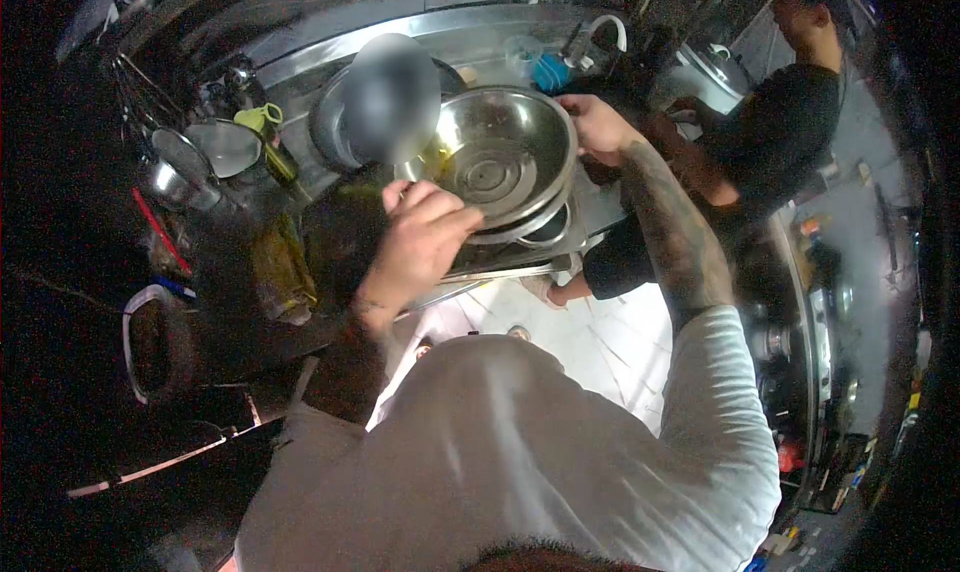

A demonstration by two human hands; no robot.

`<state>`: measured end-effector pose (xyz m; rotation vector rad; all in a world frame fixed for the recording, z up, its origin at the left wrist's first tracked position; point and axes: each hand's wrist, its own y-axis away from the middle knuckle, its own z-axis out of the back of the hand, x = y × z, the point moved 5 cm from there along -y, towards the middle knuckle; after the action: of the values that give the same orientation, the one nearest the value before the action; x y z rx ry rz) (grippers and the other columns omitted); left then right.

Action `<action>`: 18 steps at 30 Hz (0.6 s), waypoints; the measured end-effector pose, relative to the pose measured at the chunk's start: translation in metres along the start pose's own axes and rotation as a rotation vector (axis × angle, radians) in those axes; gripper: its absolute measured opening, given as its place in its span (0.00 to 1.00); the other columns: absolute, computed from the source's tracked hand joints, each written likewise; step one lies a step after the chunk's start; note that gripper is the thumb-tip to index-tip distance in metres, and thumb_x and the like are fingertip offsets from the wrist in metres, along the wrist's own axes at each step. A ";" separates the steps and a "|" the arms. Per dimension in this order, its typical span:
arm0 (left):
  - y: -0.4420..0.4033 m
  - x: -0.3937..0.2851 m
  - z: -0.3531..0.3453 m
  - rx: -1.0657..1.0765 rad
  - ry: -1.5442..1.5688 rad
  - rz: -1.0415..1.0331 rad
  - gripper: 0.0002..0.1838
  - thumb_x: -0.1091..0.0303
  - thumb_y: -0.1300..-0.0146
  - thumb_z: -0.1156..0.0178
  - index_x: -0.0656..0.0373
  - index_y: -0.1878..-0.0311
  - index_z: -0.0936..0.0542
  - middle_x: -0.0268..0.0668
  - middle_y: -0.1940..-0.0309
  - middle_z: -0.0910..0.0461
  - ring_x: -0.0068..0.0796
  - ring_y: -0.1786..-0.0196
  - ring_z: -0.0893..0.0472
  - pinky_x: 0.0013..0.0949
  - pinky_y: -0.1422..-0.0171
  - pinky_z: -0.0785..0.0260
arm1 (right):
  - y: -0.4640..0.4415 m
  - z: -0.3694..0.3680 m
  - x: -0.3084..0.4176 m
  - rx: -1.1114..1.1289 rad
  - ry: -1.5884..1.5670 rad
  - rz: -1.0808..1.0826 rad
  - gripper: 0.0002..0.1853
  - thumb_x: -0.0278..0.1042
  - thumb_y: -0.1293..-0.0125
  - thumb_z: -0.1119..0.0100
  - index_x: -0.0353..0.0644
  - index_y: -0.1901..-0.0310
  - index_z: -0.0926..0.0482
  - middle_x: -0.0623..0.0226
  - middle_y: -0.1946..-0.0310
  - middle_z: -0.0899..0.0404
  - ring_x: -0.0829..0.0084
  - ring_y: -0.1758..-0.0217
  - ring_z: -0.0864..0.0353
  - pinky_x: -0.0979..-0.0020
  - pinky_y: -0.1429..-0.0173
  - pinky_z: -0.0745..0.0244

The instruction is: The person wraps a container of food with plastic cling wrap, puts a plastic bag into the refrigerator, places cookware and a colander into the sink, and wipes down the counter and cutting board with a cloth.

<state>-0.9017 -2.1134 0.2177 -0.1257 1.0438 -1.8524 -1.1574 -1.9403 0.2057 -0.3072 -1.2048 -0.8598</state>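
A wide, shiny metal bowl (540, 177) is in front of me, tilted so that I look into it. Its inside looks wet, with a yellowish patch on the left wall. My left hand (425, 234) grips the rim at the front left, fingers bent over the edge. On the far right side, my right hand (597, 129) is closed on the rim. Another round metal edge (525, 234) shows just under the bowl; whether it touches the bowl I cannot tell. Behind the bowl's left side is a round metal pan (328, 122), partly covered by a blurred patch.
To the right, a person in a dark shirt (780, 122) works near a large metal pot (705, 77). A blue item (550, 72) lies behind the bowl. Ladles and strainers (180, 157) crowd the left, near a green-topped bottle (270, 132). Pale floor (610, 342) shows below.
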 end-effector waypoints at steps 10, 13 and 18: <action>0.016 0.054 -0.005 0.129 0.062 0.126 0.11 0.67 0.45 0.35 0.49 0.58 0.14 0.29 0.58 0.20 0.33 0.46 0.27 0.42 0.35 0.48 | -0.022 0.016 -0.028 -0.431 0.214 0.224 0.18 0.32 0.41 0.36 0.35 0.50 0.21 0.58 0.63 0.16 0.69 0.62 0.17 0.70 0.55 0.24; 0.023 0.053 -0.005 0.338 -0.015 0.206 0.11 0.66 0.42 0.37 0.42 0.56 0.14 0.31 0.44 0.24 0.41 0.32 0.37 0.62 0.27 0.65 | 0.017 0.009 -0.026 -0.531 0.303 0.291 0.20 0.33 0.40 0.37 0.35 0.47 0.23 0.61 0.56 0.20 0.72 0.58 0.22 0.74 0.54 0.28; 0.037 0.060 0.004 0.449 -0.040 0.416 0.16 0.74 0.42 0.41 0.42 0.54 0.15 0.35 0.33 0.35 0.46 0.26 0.46 0.67 0.26 0.72 | 0.105 -0.028 -0.034 -0.496 -0.034 0.025 0.23 0.30 0.38 0.38 0.40 0.41 0.27 0.69 0.51 0.25 0.79 0.54 0.26 0.78 0.58 0.30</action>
<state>-0.9053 -2.1685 0.1735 0.2988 0.5514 -1.6436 -1.0658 -1.8749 0.1878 -0.7377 -1.0032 -1.1305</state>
